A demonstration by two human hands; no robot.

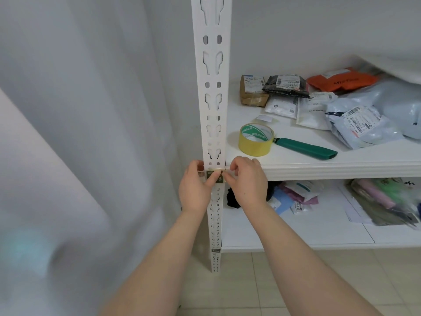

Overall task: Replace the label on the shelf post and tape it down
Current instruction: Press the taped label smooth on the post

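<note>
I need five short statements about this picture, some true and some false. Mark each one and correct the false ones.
1. The left hand and the right hand are both at the shelf post. True.
2. The tape roll lies on the floor. False: it lies on the upper shelf.
3. A green cutter lies beside the tape roll. True.
4. The right hand holds the cutter. False: like the left hand, it pinches a strip of tape at the dark label.
5. The upper shelf holds no parcels. False: several parcels lie towards its back.
</note>
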